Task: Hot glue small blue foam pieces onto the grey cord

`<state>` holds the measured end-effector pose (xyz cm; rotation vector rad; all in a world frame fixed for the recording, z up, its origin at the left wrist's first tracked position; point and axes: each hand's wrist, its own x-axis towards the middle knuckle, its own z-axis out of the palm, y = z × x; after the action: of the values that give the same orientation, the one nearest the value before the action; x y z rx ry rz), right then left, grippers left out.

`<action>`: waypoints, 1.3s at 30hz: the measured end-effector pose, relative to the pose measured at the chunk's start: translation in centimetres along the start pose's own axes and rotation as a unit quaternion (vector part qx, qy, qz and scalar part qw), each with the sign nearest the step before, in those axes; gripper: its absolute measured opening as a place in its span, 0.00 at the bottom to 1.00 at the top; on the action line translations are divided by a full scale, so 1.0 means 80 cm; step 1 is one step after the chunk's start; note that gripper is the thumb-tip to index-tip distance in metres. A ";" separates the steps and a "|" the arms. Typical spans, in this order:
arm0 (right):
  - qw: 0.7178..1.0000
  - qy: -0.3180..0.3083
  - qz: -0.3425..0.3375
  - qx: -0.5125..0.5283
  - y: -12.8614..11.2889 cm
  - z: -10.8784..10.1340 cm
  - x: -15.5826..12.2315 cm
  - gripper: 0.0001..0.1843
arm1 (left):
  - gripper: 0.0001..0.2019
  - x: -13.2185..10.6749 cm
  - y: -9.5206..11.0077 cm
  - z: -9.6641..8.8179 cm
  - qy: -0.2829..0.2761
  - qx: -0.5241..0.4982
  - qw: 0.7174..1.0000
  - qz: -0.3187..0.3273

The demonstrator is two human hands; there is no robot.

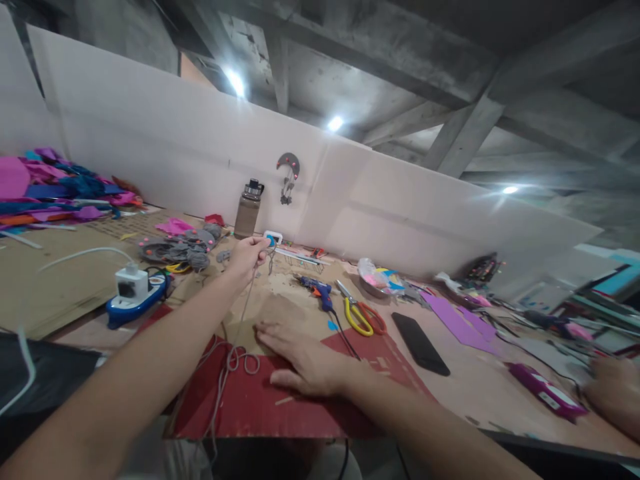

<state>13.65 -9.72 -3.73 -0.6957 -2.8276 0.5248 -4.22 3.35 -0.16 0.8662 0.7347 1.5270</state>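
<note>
My left hand (249, 259) is raised over the far part of the work mat, its fingers pinched on a grey cord (244, 310). A small blue piece (271, 240) shows at the fingertips; how it joins the cord I cannot tell. The cord runs down in loose loops over the red part of the cardboard (240, 413) and hangs past the near edge. Flat on the cardboard lies my right hand (305, 360), fingers stretched out. Beyond it are a blue glue gun (320, 291) and scissors (361, 317) with yellow and orange handles.
A water bottle (249, 210) stands by the white partition (190, 140), where a grey moon ornament (289, 167) hangs. At left sits a blue power strip (137, 303); at right lie a black phone (420, 343) and a purple power strip (547, 393). Another person's hand (615, 390) rests far right.
</note>
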 end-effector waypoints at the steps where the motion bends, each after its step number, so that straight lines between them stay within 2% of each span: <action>1: 0.999 0.004 0.000 0.048 -0.014 -0.002 -0.016 0.33 | 0.08 -0.001 -0.001 0.001 -0.001 0.011 1.000 0.007; 3: 0.985 -0.013 -0.017 0.173 -0.037 -0.008 -0.044 0.25 | 0.08 -0.003 -0.002 0.003 -0.003 0.036 0.999 0.021; 5: 0.957 -0.028 -0.020 0.287 -0.053 -0.014 -0.060 0.29 | 0.08 -0.005 -0.003 0.005 -0.010 0.041 0.999 0.017; 7: 0.949 0.017 0.014 0.313 -0.058 -0.020 -0.061 0.31 | 0.07 -0.006 -0.006 0.008 -0.011 0.035 0.999 0.021; 9: 0.965 0.101 0.064 0.235 -0.049 -0.025 -0.047 0.25 | 0.08 -0.006 -0.008 0.010 -0.011 0.034 0.999 0.031; 11: 0.982 0.135 0.059 0.114 -0.028 -0.027 -0.021 0.22 | 0.08 -0.007 -0.010 0.011 -0.013 0.039 0.998 0.038; 14: 0.991 0.101 0.074 -0.054 0.011 -0.017 0.020 0.31 | 0.10 -0.009 -0.011 0.012 -0.018 0.053 0.998 0.036; 17: 0.988 0.050 0.098 -0.110 0.029 -0.002 0.039 0.37 | 0.10 -0.011 -0.016 0.011 -0.030 0.078 0.996 0.012; 21: 0.999 0.009 0.047 -0.026 0.003 0.008 0.010 0.37 | 0.08 -0.012 -0.024 0.011 -0.043 0.091 0.995 -0.003; 25: 0.995 0.022 0.044 0.089 -0.039 0.006 -0.042 0.33 | 0.06 -0.016 -0.027 0.013 -0.047 0.115 0.992 -0.020; 27: 0.981 0.031 0.035 0.186 -0.054 0.002 -0.061 0.25 | 0.07 -0.019 -0.027 0.015 -0.051 0.137 0.988 -0.039; 29: 0.956 0.037 0.030 0.289 -0.061 -0.005 -0.069 0.28 | 0.07 -0.021 -0.026 0.016 -0.075 0.153 0.983 -0.061; 31: 0.933 0.086 0.051 0.347 -0.059 -0.017 -0.062 0.29 | 0.06 -0.019 -0.026 0.015 -0.123 0.158 0.976 -0.082; 33: 0.911 0.216 0.099 0.338 -0.043 -0.032 -0.041 0.22 | 0.08 -0.015 -0.027 0.012 -0.187 0.146 0.967 -0.092; 35: 0.865 0.386 0.140 0.288 -0.014 -0.048 -0.009 0.14 | 0.09 -0.011 -0.027 0.010 -0.229 0.125 0.962 -0.084; 36: 0.848 0.442 0.155 0.249 0.004 -0.055 0.008 0.12 | 0.10 -0.009 -0.027 0.009 -0.244 0.116 0.960 -0.077; 37: 0.830 0.484 0.177 0.213 0.022 -0.059 0.025 0.11 | 0.10 -0.008 -0.027 0.008 -0.251 0.107 0.959 -0.070; 39: 0.817 0.500 0.217 0.189 0.055 -0.061 0.053 0.14 | 0.10 -0.006 -0.027 0.006 -0.258 0.101 0.959 -0.062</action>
<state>13.01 -2.64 -0.48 -1.1076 -1.5290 0.5359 -2.63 3.14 -1.76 1.2841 0.5494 1.0551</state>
